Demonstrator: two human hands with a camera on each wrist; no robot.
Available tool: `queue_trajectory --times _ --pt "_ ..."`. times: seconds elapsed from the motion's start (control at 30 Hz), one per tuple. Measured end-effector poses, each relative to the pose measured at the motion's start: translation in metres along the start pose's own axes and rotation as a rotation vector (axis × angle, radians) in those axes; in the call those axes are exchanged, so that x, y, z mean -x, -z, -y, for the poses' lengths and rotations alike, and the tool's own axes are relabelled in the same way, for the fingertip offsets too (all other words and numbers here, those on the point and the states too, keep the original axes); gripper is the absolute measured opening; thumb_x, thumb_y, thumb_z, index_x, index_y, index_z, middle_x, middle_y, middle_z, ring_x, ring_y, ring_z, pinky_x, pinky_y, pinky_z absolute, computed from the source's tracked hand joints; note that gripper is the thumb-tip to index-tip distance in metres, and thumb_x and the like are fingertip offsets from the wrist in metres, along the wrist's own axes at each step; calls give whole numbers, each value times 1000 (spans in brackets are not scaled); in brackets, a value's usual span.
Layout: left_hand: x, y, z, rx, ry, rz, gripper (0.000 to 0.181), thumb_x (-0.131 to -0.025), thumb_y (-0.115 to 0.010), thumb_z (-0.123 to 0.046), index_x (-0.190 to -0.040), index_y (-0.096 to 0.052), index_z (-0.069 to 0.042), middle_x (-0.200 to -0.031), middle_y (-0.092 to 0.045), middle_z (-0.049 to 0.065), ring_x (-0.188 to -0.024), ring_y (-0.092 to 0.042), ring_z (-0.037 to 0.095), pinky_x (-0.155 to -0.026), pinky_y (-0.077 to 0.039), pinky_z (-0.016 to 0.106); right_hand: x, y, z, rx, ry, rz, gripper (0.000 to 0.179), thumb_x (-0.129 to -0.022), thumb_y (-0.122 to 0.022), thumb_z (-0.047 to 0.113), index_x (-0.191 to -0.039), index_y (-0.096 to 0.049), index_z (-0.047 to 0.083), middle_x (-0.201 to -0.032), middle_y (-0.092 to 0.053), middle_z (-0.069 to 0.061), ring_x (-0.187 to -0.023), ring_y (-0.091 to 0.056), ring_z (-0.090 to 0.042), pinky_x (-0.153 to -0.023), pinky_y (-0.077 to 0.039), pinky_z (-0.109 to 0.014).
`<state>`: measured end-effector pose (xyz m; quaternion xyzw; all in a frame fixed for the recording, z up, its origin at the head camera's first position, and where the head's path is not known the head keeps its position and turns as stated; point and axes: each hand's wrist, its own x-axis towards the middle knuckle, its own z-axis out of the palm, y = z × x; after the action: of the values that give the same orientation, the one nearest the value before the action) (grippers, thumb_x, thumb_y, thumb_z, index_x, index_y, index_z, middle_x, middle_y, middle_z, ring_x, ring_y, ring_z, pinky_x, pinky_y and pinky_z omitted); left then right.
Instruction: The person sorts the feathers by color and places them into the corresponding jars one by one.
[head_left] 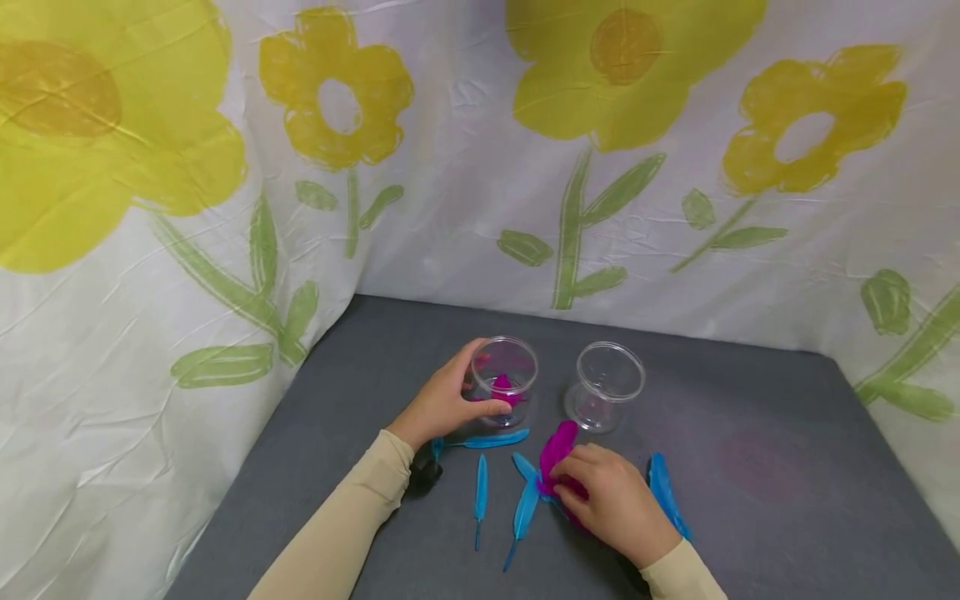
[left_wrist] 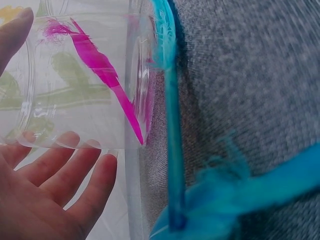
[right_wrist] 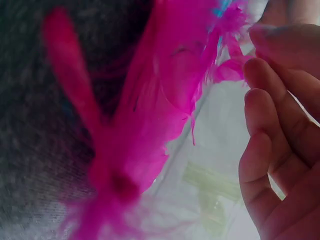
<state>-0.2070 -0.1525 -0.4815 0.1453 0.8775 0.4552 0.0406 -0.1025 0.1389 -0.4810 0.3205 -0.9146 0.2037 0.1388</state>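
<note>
My left hand (head_left: 442, 402) grips a clear plastic cup (head_left: 528, 385), fingers behind its wall and thumb across the front. A magenta feather (left_wrist: 97, 62) leans inside that cup. My right hand (head_left: 618, 500) is over a small heap of feathers, thumb and fingertips pinching a magenta feather (right_wrist: 232, 71). More magenta feathers (head_left: 558, 446) lie beside those fingers, partly covered by the hand. Blue feathers (head_left: 527, 507) stick out of the heap on its left. A second clear cup (head_left: 592, 408) stands upright to the right of the held one, with no feather visible inside.
A single blue feather (head_left: 481, 487) lies between the hands, and another blue feather (head_left: 495, 439) in front of the held cup. More blue (head_left: 666, 496) lies right of my right hand. Grey cloth (head_left: 750, 433) covers the table; a flowered curtain (head_left: 465, 208) hangs behind.
</note>
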Motion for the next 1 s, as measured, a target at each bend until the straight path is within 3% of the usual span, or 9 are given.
queue_trajectory --times 0.27,1.0 --pt "0 0 1 6 8 -4 103 -83 -90 -60 -165 -30 -41 -158 -57 4 -131 -65 28 -111 -58 46 0 0 4 26 46 16 33 -74 -101 33 -95 -79 20 -91 -71 11 -82 -57 -3 -75 -58 -29" --pt "-1 -1 1 18 -4 1 102 -83 -90 -60 -165 -31 -42 -157 -57 1 -133 -64 27 -113 -57 45 3 -7 2 81 63 -3 25 -76 -100 26 -89 -79 21 -85 -69 12 -78 -55 -4 -73 -56 -26"
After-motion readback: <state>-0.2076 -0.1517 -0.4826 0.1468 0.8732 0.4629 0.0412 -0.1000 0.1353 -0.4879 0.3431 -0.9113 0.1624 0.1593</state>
